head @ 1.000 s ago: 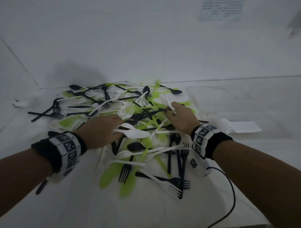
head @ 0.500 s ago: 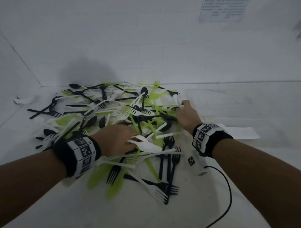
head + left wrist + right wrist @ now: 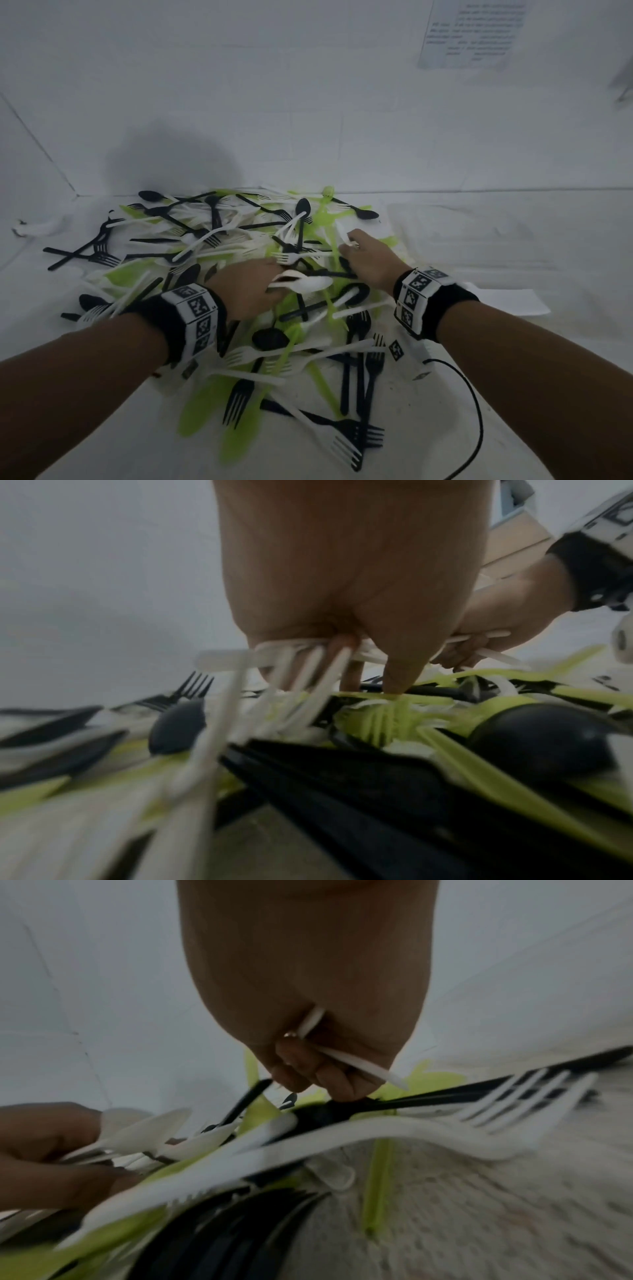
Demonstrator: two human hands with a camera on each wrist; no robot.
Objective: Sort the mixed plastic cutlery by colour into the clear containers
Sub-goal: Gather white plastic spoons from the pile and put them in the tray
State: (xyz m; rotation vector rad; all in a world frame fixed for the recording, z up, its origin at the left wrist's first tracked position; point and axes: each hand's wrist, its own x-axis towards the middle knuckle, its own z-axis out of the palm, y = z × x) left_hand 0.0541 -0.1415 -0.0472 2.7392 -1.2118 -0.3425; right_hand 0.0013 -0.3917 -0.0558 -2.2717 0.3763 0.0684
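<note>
The right hand [image 3: 368, 258] has pulled back from the pile's far edge clutching white cutlery [image 3: 346, 1053], while the left hand [image 3: 245, 291] keeps its bundle of white spoons [image 3: 305, 282]: the whites are being gathered first.

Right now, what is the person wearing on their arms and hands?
Each bare forearm has a black wristband wrapped with white blocks printed with black square codes: left wristband, right wristband. A black cable runs from the right one. A ring sits on the right hand.

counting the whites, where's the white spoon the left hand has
In the head view the white spoon is mid-frame over the cutlery pile, bowl pointing right from the left hand, above a black spoon.
</note>
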